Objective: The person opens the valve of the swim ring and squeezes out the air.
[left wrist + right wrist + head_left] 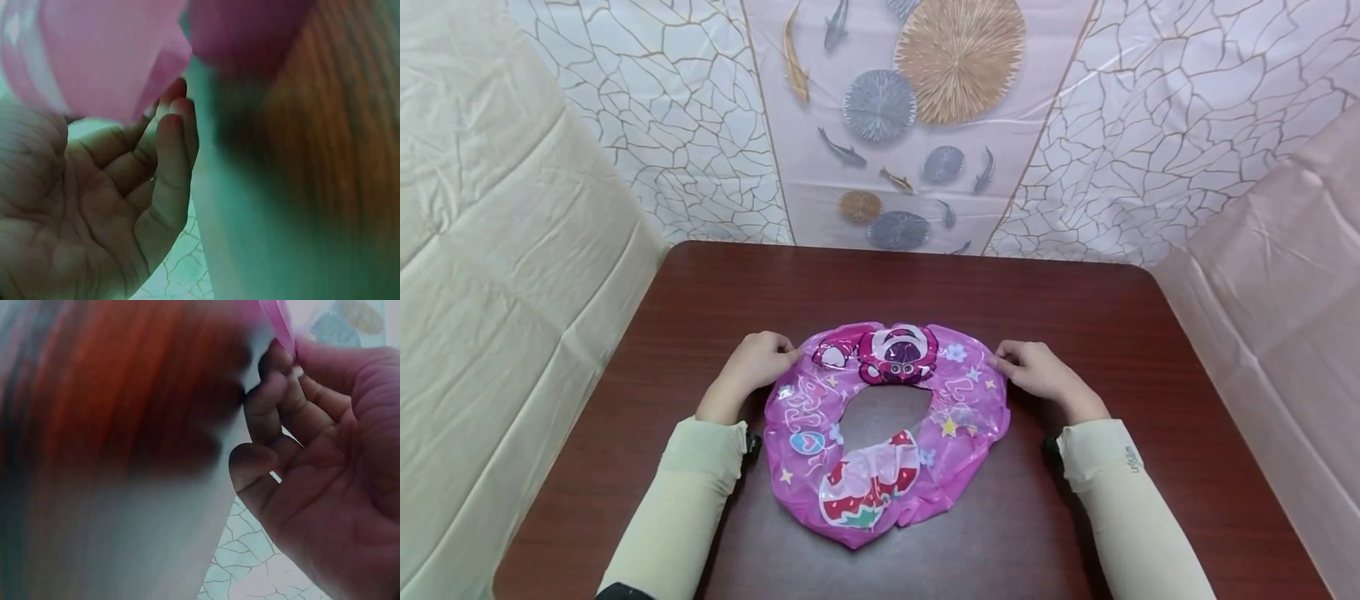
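Observation:
A pink, limp-looking swim ring (962, 475) printed with a cartoon bear, stars, flowers and a strawberry patch lies flat on the table. My left hand (756, 367) pinches its upper left edge. In the left wrist view the pink vinyl (100, 56) covers the thumb, and the other fingers are bent beside it. On the opposite side my right hand (1037, 371) holds the upper right edge. The right wrist view shows a fold of the ring (279, 322) pinched between thumb and index finger, with the remaining fingers curled.
The dark reddish-brown table (722, 283) has rounded far corners. Behind it hangs a patterned cloth (880, 192) with fish and round motifs. Pale quilted cloth walls, on the left (490, 333) and right (1262, 292), flank the table.

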A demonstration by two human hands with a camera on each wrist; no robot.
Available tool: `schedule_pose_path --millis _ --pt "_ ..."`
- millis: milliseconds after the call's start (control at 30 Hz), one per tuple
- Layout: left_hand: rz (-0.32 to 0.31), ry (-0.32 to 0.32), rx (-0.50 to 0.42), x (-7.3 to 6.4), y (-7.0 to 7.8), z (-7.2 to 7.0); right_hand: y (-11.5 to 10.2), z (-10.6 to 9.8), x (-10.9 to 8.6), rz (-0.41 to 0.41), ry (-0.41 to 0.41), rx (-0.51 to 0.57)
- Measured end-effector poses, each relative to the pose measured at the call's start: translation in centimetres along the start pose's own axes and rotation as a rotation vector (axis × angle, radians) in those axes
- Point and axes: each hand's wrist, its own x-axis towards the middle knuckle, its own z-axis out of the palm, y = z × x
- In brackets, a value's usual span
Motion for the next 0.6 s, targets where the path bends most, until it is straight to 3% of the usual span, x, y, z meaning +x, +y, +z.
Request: schedule_pose_path --millis 267,600 --pt "-0.022 0.057 0.022 0.8 -0.5 0.3 0.8 0.4 1.1 -0.043 0.046 -0.088" --pt "0.001 0.010 0.055 2.0 -1.0 -0.2 1.4 0.3 2.1 -0.087 0.059 -0.135"
